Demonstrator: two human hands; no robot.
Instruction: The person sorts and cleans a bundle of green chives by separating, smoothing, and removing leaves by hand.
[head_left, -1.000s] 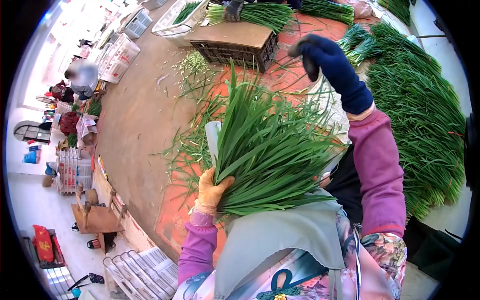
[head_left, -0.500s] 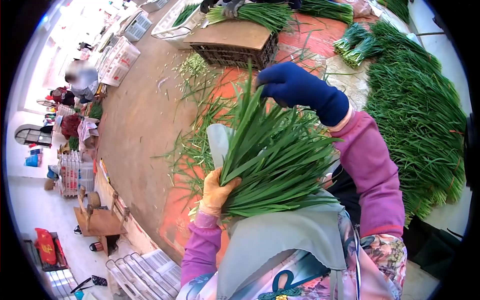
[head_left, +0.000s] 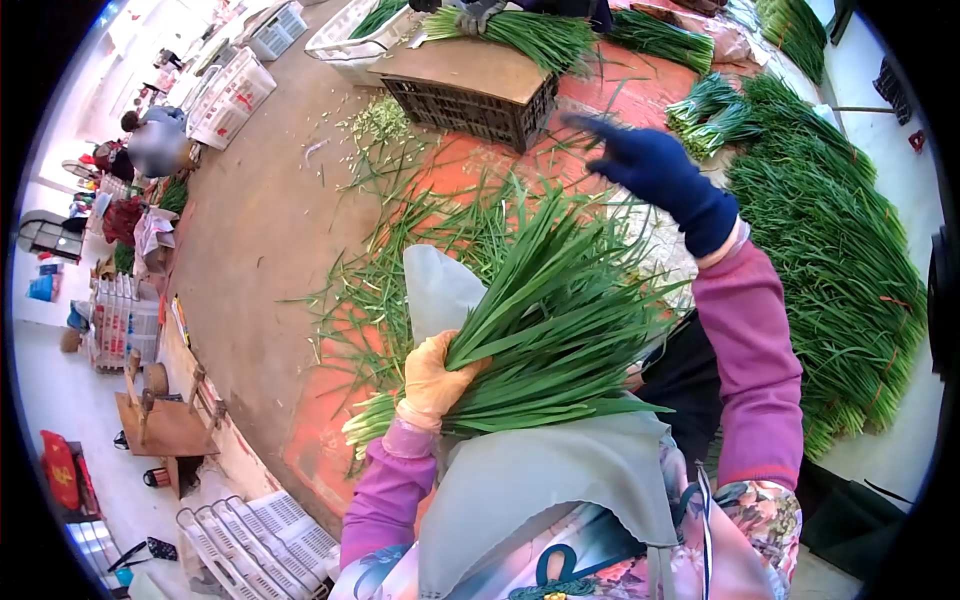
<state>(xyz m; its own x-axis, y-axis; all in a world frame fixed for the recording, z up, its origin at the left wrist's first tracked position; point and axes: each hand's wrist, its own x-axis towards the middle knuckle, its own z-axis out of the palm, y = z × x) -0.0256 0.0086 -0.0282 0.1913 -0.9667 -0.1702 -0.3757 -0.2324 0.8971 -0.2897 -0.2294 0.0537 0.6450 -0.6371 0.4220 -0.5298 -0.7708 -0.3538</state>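
Clasping the bunch point(head_left: 540, 345) at mid-scene, our left hand point(head_left: 438, 380) wraps it just right of its pale butts point(head_left: 372, 424) | we see its long axis run near-left to far-right, leaves point(head_left: 590, 285) fanning far and right | our right hand point(head_left: 655, 175), fingers spread, holding nothing we see, hangs apart, far-right of the leaves.

Left of centre, brown floor point(head_left: 240, 240) is seen, partly covered here by an orange sheet point(head_left: 318, 412); the far left is flooded with bright light point(head_left: 112, 50), and at near left a wooden chair point(head_left: 165, 428) is spotted.
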